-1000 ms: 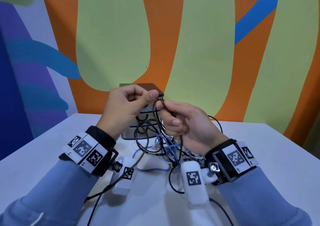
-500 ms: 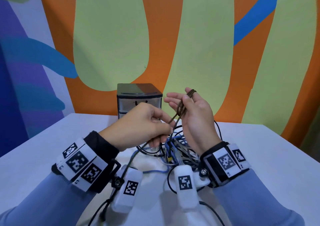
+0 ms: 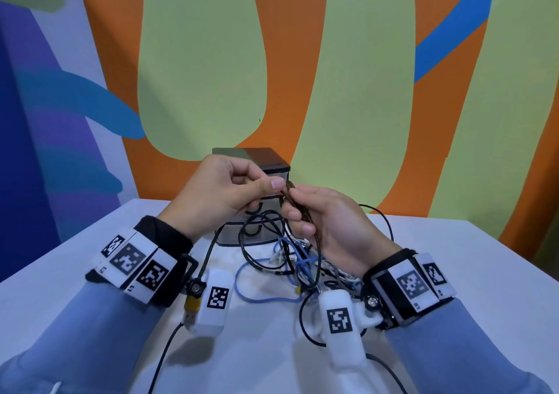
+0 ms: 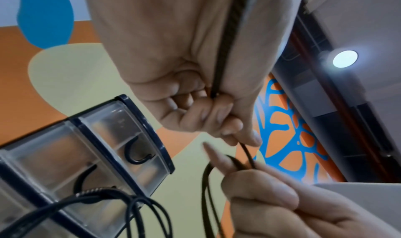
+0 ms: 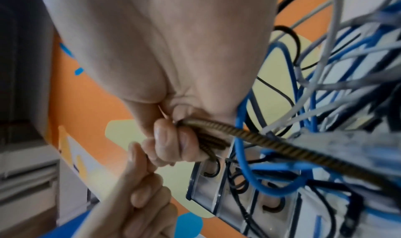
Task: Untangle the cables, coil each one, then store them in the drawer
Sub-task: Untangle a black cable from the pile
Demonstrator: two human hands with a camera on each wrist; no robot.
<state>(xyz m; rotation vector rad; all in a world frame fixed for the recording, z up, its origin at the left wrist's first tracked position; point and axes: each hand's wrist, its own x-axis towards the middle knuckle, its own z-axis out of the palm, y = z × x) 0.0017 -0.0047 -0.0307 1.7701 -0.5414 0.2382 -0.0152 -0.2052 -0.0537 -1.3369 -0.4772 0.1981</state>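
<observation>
A braided brown-and-black cable (image 3: 299, 209) is held up between both hands above the table. My right hand (image 3: 302, 212) grips several folded strands of the braided cable (image 5: 208, 138) in its curled fingers. My left hand (image 3: 266, 182) pinches the same braided cable (image 4: 225, 56) between thumb and fingers at the top of the loop; its tail runs down past the wrist to a yellow USB plug (image 3: 191, 306). Beneath lies a tangle of blue, white and black cables (image 3: 290, 260). The small clear drawer unit (image 3: 266, 164) with dark frame stands behind the hands, drawers closed.
The white table (image 3: 453, 272) ends at a painted wall close behind the drawer unit. Thin black cables (image 3: 384, 221) loop out to the right of the tangle and trail toward the front edge. Blue cable loops (image 5: 271, 173) hang by the right wrist.
The left hand rose from low near the tangle to meet the right hand at the loop's top. The right hand's fingers, straight before, have curled round the folded strands.
</observation>
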